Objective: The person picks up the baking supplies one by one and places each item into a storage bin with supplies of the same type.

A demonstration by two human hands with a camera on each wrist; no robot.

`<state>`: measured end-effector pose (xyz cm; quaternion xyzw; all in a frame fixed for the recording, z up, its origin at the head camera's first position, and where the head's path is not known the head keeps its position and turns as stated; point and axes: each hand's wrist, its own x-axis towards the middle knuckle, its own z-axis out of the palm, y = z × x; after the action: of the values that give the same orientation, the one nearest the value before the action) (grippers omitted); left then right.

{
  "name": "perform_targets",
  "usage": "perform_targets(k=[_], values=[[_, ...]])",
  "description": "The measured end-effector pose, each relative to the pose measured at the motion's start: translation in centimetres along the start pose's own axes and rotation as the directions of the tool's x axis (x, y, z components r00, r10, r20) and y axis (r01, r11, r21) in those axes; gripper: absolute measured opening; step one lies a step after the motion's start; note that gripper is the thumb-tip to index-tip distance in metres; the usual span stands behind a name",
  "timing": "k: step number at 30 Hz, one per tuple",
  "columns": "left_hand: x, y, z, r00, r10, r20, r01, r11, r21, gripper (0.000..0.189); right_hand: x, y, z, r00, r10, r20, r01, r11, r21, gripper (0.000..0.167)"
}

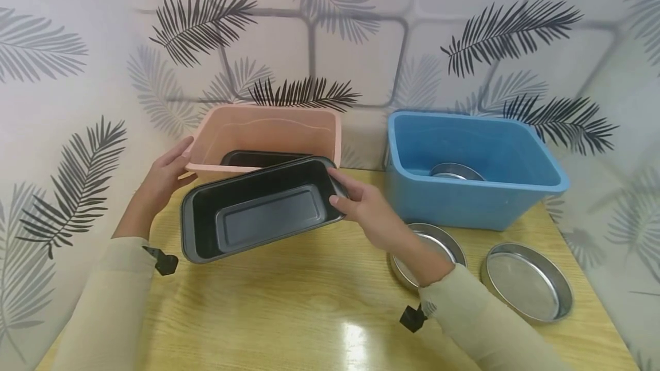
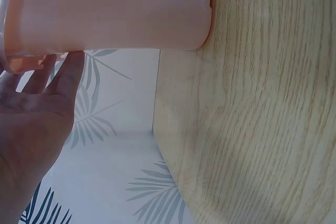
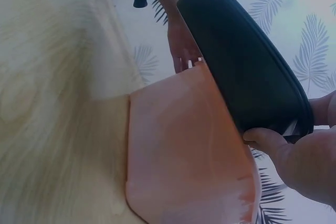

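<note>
My right hand (image 1: 368, 208) grips one short end of a dark loaf pan (image 1: 270, 216), the thumb over its rim. In the head view this pan hangs tilted in front of the peach plastic bin (image 1: 278, 125), its inside facing me. My left hand (image 1: 160, 173) holds the bin's left rim; in the left wrist view its fingers (image 2: 68, 74) reach up under that rim, and the thumb is hidden. Another dark loaf pan (image 1: 247, 158) lies inside the peach bin, partly covered by the held one. The right wrist view shows the held pan's dark underside (image 3: 241, 61).
A blue bin (image 1: 464, 202) stands at the right with a round metal pan (image 1: 456, 172) inside. Before it on the wooden table (image 1: 289, 308) lie a round pan (image 1: 446, 242), partly under my right forearm, and another round pan (image 1: 526, 282). A leaf-patterned wall (image 1: 356, 56) rises behind.
</note>
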<state>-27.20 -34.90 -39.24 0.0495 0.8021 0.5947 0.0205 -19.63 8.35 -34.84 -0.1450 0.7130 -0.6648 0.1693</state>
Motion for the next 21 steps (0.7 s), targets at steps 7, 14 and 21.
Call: perform_targets(k=[7,14,21], values=[[0.3,-0.1,-0.3,0.999,-0.033,0.024,0.034,0.999,-0.041,0.062,1.4,-1.3,-1.0,0.998,-0.026,-0.049,0.028,0.999,0.026,0.062],[0.2,-0.2,-0.5,1.0,-0.013,0.026,0.014,1.0,-0.023,0.061,2.7,-2.2,-2.1,0.993,-0.064,-0.099,0.07,0.996,0.059,0.062],[0.2,-0.4,-0.4,1.0,0.001,0.027,-0.001,1.0,-0.004,0.066,3.8,-3.1,-3.3,0.988,-0.046,-0.146,0.049,0.999,0.021,0.064]])
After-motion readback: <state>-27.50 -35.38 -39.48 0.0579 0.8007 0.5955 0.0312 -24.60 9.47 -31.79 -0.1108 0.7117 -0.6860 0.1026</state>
